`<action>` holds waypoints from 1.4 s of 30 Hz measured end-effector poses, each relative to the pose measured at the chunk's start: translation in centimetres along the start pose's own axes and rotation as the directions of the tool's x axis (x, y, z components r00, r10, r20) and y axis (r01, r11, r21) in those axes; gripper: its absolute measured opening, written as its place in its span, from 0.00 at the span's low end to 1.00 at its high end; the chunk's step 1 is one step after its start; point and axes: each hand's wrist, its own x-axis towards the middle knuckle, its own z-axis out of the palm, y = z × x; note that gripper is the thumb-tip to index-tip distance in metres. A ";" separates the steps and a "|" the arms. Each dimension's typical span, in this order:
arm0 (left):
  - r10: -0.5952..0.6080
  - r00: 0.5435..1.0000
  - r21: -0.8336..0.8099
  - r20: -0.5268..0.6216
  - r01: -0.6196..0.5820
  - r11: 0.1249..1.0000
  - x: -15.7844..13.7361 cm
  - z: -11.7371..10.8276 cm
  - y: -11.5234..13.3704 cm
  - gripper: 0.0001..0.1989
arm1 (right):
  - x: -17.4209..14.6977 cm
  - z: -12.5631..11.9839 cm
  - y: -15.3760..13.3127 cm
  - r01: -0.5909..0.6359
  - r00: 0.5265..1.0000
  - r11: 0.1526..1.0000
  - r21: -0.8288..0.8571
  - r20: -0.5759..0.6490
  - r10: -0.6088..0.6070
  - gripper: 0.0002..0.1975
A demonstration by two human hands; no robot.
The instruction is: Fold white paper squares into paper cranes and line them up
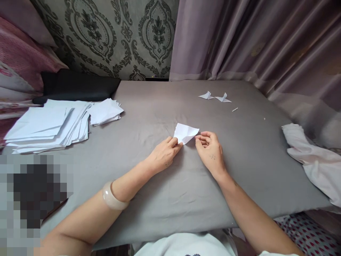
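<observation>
A small white sheet of paper [185,132] with crease lines is in front of me, over the middle of the grey-covered table. My left hand [166,151] pinches its lower left edge between thumb and fingers. At the paper's right corner is my right hand [210,151], its fingers curled and the thumb near the fingertips. Whether those fingertips grip the corner or only touch it is too small to make out. Two folded white paper figures [207,95] with pointed wings stand farther back on the right.
Stacked white sheets [53,124] lie at the left, beside a smaller pile of paper squares [105,112]. Behind them is a black folded item [80,85]. A white cloth [309,153] lies along the right edge. A thin white scrap [234,109] rests near the figures.
</observation>
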 end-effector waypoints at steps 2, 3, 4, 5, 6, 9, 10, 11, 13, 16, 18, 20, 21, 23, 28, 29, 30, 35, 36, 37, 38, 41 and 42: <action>0.000 1.000 -0.002 0.002 0.000 1.000 0.0 0.0 0.0 0.24 | -0.1 0.1 -0.2 -0.044 0.999 0.999 0.007 0.029 0.044 0.13; -0.001 1.000 -0.004 0.003 0.001 1.000 0.0 0.0 0.0 0.24 | -0.1 0.3 -0.2 -0.051 0.997 0.999 0.004 0.056 0.051 0.12; -0.002 1.000 -0.005 0.005 0.002 1.000 0.0 0.0 0.0 0.24 | -0.2 0.4 -0.3 -0.049 0.995 0.999 0.012 0.086 0.048 0.11; -0.003 1.000 -0.005 0.007 0.003 1.000 0.0 0.0 0.0 0.24 | -0.3 0.5 -0.3 -0.037 0.993 0.999 0.029 0.113 0.034 0.10; -0.003 1.000 -0.003 0.010 0.003 1.000 0.0 0.0 0.0 0.25 | -0.4 0.7 -0.4 -0.020 0.991 0.999 0.043 0.134 0.014 0.10; 0.012 1.000 0.014 0.011 -0.012 1.000 0.0 0.0 0.1 0.25 | -0.8 1.0 -0.6 0.034 0.984 0.998 0.049 0.174 -0.042 0.09; 0.019 1.000 0.020 0.008 -0.019 1.000 0.0 0.0 0.1 0.26 | -0.8 1.1 -0.7 0.046 0.982 0.998 0.038 0.184 -0.053 0.09; 0.024 1.000 0.022 0.005 -0.025 0.999 0.0 -0.1 0.1 0.26 | -0.9 1.1 -0.7 0.057 0.979 0.998 0.019 0.194 -0.060 0.09; 0.025 1.000 0.016 0.001 -0.025 1.000 0.0 -0.2 0.2 0.26 | -0.9 1.0 -0.7 0.083 0.976 0.996 -0.039 0.207 -0.074 0.10; 0.005 1.000 -0.010 0.002 -0.005 1.000 -0.1 -0.2 0.3 0.26 | -0.9 1.0 -0.7 0.120 0.978 0.986 -0.112 0.183 -0.098 0.11; -0.019 1.000 -0.021 -0.004 0.018 1.000 -0.3 0.0 0.3 0.26 | -0.7 1.1 -0.7 0.117 0.983 0.985 -0.129 0.156 -0.096 0.11; -0.042 0.999 -0.021 -0.015 0.042 0.999 -0.4 0.3 0.2 0.26 | -0.6 1.2 -0.8 0.093 0.987 0.984 -0.152 0.144 -0.071 0.11; -0.048 0.999 -0.020 -0.022 0.048 0.999 -0.4 0.5 0.1 0.26 | -0.5 1.2 -0.8 0.080 0.988 0.983 -0.165 0.143 -0.057 0.11; -0.046 0.998 -0.023 -0.035 0.045 0.999 -0.5 0.7 0.0 0.26 | -0.5 1.3 -0.8 0.069 0.989 0.982 -0.176 0.141 -0.045 0.11; -0.032 0.999 -0.003 -0.022 0.032 0.999 -0.4 0.6 0.0 0.26 | -0.9 1.4 -0.7 0.174 0.977 0.976 -0.130 0.144 -0.155 0.12; -0.026 1.000 0.013 -0.016 0.026 1.000 -0.4 0.5 0.0 0.25 | -1.0 1.4 -0.7 0.196 0.972 0.972 -0.132 0.153 -0.175 0.12; -0.015 1.000 0.029 -0.012 0.016 0.999 -0.4 0.4 0.1 0.25 | -1.2 1.4 -0.7 0.213 0.968 0.967 -0.142 0.165 -0.189 0.13; 0.012 1.000 0.087 -0.017 -0.011 0.996 -0.5 0.1 0.6 0.24 | -1.3 1.6 -0.9 0.225 0.964 0.941 -0.251 0.196 -0.179 0.12; 0.010 1.000 0.086 -0.016 -0.009 0.996 -0.5 0.1 0.8 0.24 | -1.2 1.7 -0.9 0.213 0.968 0.940 -0.267 0.186 -0.166 0.11; 0.004 1.000 0.079 -0.014 -0.003 0.997 -0.5 0.0 0.9 0.25 | -1.1 1.7 -0.9 0.196 0.973 0.941 -0.275 0.173 -0.153 0.11; -0.007 1.000 0.063 -0.013 0.008 0.998 -0.6 0.0 1.0 0.24 | -0.9 1.7 -0.9 0.178 0.977 0.945 -0.273 0.159 -0.139 0.11; -0.093 0.994 -0.056 -0.049 0.090 0.994 -0.6 -0.3 1.3 0.17 | -0.6 1.7 -0.9 0.121 0.987 0.969 -0.214 0.131 -0.094 0.09; -0.138 0.988 -0.117 -0.075 0.129 0.985 -0.6 -0.3 1.3 0.15 | -0.6 1.6 -0.9 0.104 0.988 0.977 -0.185 0.130 -0.081 0.09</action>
